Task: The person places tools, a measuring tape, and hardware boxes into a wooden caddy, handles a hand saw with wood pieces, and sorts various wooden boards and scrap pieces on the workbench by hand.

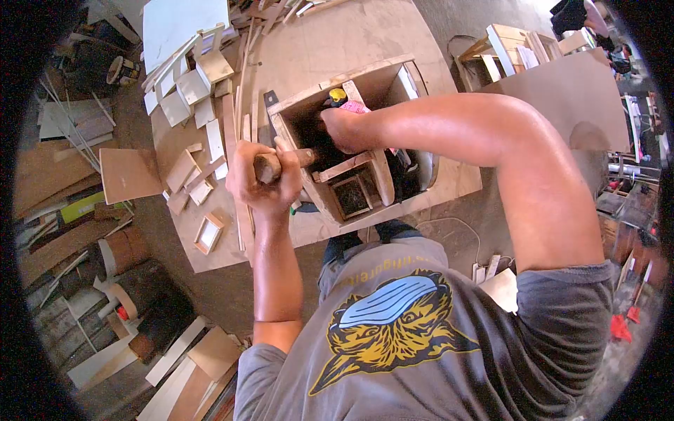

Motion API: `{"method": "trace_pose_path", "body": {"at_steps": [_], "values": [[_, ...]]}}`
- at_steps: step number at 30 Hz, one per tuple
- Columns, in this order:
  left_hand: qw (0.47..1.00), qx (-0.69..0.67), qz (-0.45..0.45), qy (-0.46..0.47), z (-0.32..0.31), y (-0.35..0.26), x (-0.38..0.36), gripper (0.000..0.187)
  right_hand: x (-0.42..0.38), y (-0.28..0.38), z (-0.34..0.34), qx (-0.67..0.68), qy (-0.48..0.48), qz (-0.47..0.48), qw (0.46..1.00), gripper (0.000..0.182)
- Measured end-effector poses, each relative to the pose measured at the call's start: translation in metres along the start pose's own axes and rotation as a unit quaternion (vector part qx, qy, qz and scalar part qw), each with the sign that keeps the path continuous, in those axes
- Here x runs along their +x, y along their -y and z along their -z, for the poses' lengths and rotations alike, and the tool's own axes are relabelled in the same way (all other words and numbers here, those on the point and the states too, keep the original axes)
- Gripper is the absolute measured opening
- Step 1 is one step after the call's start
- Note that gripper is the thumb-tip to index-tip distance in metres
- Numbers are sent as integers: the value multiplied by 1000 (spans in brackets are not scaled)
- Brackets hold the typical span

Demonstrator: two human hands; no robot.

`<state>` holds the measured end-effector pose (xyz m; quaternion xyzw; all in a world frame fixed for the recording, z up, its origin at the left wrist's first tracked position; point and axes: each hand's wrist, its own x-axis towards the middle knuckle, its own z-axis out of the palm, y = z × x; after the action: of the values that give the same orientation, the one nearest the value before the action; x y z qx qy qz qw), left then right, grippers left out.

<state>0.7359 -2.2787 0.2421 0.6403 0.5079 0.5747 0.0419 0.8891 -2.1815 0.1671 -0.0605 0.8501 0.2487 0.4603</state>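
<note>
My left hand (pixel 265 177) is closed in a fist around a thick round wooden handle (pixel 303 158), its butt end facing up toward me. The far end of the handle points over the side of an open wooden box (pixel 309 88). My right hand (pixel 340 130) reaches down inside the box, and its fingers are hidden below the wrist. Close to it lie a yellow-topped dark object (pixel 338 94) and a pink patterned piece (pixel 355 107). Inside the box's near part sits a small wooden frame (pixel 351 196), with a curved wooden divider (pixel 381 179) beside it.
The box stands on a large plywood tabletop (pixel 379 28). Scrap boards (pixel 191 88), thin strips and a small wooden frame (pixel 208 233) lie to the left. A large brown panel (pixel 554 95) leans at the right. More offcuts (pixel 184 358) cover the floor at lower left.
</note>
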Motion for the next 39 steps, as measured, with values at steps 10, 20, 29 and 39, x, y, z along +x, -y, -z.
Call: {"method": "trace_pose_path", "body": {"at_steps": [10, 20, 29, 39], "values": [[999, 13, 25, 18, -13, 2, 56, 18, -7, -14, 15, 159, 39, 10, 986, 44], [987, 15, 155, 36, -43, 3, 37, 24, -4, -16, 7, 180, 7, -3, 984, 31], [993, -36, 107, 21, -40, 31, 20, 29, -28, -3, 8, 259, -204, -44, 943, 16], [982, 156, 47, 96, -59, 23, -5, 44, -152, 35, -15, 597, -347, -464, 555, 34]]}}
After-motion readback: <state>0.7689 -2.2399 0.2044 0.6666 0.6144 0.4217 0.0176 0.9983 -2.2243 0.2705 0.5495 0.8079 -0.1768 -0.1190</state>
